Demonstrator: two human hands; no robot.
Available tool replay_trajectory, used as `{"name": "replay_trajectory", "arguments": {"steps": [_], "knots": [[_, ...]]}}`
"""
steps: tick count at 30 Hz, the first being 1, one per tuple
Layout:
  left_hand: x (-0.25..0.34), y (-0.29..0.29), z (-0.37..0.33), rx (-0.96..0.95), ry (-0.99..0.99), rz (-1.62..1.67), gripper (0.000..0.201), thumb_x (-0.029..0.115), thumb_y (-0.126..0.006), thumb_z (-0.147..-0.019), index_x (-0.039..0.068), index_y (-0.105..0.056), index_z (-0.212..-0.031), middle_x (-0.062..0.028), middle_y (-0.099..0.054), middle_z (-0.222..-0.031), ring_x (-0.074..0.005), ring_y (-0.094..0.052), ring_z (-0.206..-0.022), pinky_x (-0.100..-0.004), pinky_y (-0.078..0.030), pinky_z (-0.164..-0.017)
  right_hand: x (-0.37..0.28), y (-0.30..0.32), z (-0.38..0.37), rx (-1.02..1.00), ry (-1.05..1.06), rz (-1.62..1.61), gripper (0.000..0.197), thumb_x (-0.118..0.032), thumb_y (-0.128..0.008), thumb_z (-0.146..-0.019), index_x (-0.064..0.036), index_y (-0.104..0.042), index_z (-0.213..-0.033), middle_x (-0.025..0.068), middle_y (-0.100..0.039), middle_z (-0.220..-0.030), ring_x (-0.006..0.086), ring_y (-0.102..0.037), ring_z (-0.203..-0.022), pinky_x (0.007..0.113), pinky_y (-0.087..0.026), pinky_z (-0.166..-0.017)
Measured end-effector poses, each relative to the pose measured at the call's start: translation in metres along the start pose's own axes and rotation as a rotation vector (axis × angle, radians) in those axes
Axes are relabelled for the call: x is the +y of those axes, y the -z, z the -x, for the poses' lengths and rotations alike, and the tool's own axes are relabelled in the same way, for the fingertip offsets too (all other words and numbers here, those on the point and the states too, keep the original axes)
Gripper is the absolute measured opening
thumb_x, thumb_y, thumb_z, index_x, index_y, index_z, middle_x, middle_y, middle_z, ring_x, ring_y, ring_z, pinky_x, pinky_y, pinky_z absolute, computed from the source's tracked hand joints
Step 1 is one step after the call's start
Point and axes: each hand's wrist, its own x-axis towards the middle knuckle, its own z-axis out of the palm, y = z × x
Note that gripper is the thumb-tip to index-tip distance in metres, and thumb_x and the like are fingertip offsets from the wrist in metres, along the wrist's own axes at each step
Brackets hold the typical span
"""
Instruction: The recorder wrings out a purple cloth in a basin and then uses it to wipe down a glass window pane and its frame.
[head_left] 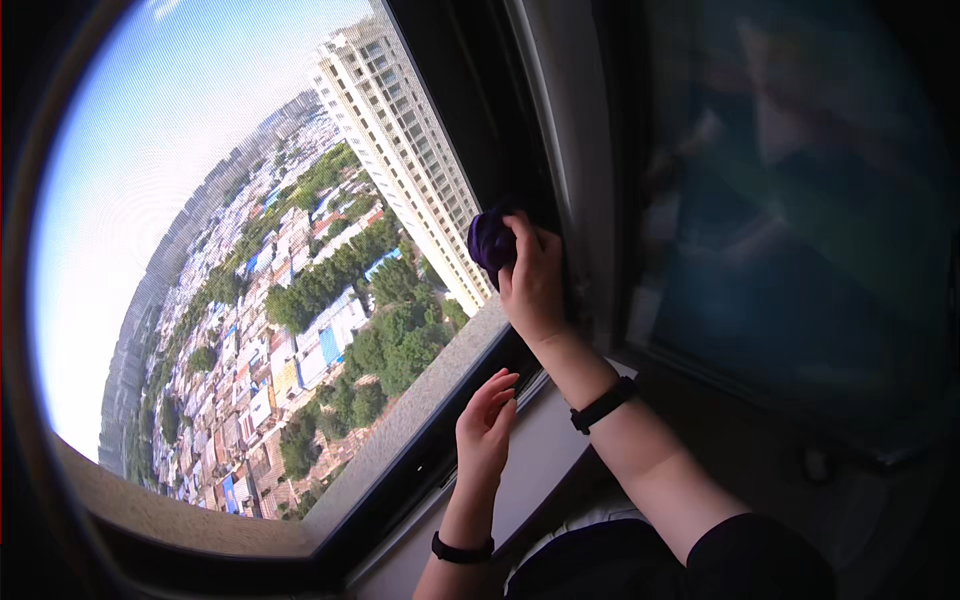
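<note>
My right hand (532,275) is closed round a bunched dark purple cloth (490,242), held against the dark right side of the window frame (505,130). Part of the cloth is hidden behind my fingers. Lower down and to the left, my left hand (487,425) hangs in front of the bottom window frame with its fingers loosely curved and apart, nothing in it. A dark band circles each wrist.
A pale window sill (530,440) runs below the frame. Through the fine mesh of the window screen (200,120) show a tall building (400,150), trees and low roofs far below. A dark glass pane (790,220) stands at the right.
</note>
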Motion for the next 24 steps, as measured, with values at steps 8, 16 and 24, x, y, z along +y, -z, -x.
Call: {"name": "replay_trajectory", "arguments": {"steps": [8,16,24], "knots": [[0.032,0.000,-0.021,-0.009,0.026,0.013,0.035,0.000,-0.059,-0.095,0.001,-0.060,-0.129,-0.0106,-0.057,-0.140,-0.0163,-0.059,-0.116,-0.0311,-0.045,-0.103,0.025,-0.011,0.015,-0.071,-0.122,0.042,0.071,0.014,-0.066,-0.071,-0.0041,-0.044,-0.136,0.0177,-0.052,-0.134,0.0377,-0.051,-0.112,0.044,-0.044,-0.100],[0.053,0.005,-0.046,-0.004,0.036,0.008,0.034,0.000,-0.059,-0.094,0.001,-0.061,-0.128,-0.0105,-0.058,-0.138,-0.0161,-0.060,-0.115,-0.0310,-0.045,-0.102,0.029,-0.020,0.016,-0.257,-0.301,0.147,0.065,0.009,-0.069,-0.074,-0.0059,-0.045,-0.132,0.0174,-0.062,-0.120,0.0389,-0.054,-0.109,0.044,-0.045,-0.098],[0.040,0.010,-0.049,0.005,0.070,-0.005,0.048,0.003,-0.063,-0.093,0.004,-0.051,-0.140,-0.0106,-0.054,-0.142,-0.0164,-0.059,-0.116,-0.0311,-0.046,-0.102,0.041,-0.001,0.011,-0.486,-0.634,-0.184,0.051,0.002,-0.076,-0.073,-0.0055,-0.057,-0.119,0.0165,-0.067,-0.114,0.0328,-0.065,-0.105,0.038,-0.050,-0.095]]}}
